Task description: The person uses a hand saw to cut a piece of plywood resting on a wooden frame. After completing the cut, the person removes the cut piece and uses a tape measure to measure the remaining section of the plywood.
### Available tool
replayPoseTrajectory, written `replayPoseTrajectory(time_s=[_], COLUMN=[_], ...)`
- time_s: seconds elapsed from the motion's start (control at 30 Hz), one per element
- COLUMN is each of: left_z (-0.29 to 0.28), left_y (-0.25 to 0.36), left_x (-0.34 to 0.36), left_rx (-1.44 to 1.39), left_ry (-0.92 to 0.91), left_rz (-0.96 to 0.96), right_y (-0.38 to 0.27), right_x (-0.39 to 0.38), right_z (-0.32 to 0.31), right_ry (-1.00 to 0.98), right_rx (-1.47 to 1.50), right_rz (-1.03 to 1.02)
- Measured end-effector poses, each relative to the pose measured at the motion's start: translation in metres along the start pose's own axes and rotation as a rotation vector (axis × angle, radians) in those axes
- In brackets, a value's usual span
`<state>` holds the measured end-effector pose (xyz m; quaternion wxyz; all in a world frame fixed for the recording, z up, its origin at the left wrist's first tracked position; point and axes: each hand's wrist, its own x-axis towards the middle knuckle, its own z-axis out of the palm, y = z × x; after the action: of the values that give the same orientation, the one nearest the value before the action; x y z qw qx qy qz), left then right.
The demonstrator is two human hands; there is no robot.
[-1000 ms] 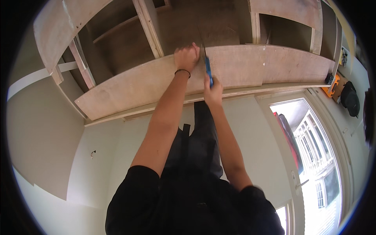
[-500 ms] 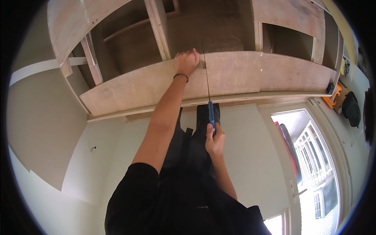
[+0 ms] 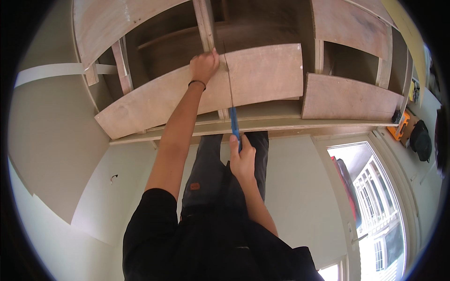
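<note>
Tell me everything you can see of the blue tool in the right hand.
The blue tool is slim and long: a blue handle with a thin, straight dark strip running up from it across the plywood panel to about its top edge. It stands nearly upright in the picture. The right hand has its grip on the handle's lower end; the left hand rests on the panel's top edge close beside the strip's upper end. Whether the strip touches the panel cannot be told.

Handsaw: blue handle, thin dark grey blade. Plywood panel: pale pinkish-brown, faint smudges. Plywood cabinet frame: same tan-pink, darker brown inside. Wristband on left wrist: black. Sleeves: black. Trousers: dark grey, small brown patch. Floor: pale grey-green. Case at right: orange.
</note>
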<state>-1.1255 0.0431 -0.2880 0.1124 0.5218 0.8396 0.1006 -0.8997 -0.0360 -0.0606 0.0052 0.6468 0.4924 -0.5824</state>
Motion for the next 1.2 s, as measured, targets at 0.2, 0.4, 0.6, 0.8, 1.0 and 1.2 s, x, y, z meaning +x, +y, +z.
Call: replayPoseTrajectory(time_s=[0.2, 0.4, 0.6, 0.8, 1.0, 1.2], left_z=[-0.001, 0.011, -0.002, 0.011, 0.033, 0.032], left_y=[-0.012, -0.018, -0.039, -0.025, -0.003, -0.003], left_x=[0.031, 0.035, 0.004, -0.029, -0.026, -0.027], left_rx=[0.054, -0.051, -0.001, 0.111, 0.060, 0.054], left_ry=[0.000, 0.483, -0.353, 0.113, 0.143, 0.195], left_rz=[-0.059, -0.010, -0.387, -0.194, -0.295, -0.284], right_y=[-0.013, -0.012, 0.007, 0.021, 0.022, 0.012], right_x=[0.022, 0.030, 0.015, -0.001, 0.008, -0.032], right_z=[0.016, 0.028, 0.027, 0.014, 0.022, 0.011], right_ry=[0.035, 0.067, 0.070, 0.047, 0.069, 0.085], right_rx=[0.065, 0.098, 0.085, 0.065, 0.065, 0.064], right_rz=[-0.013, 0.082, 0.106, 0.151, 0.154, 0.129])
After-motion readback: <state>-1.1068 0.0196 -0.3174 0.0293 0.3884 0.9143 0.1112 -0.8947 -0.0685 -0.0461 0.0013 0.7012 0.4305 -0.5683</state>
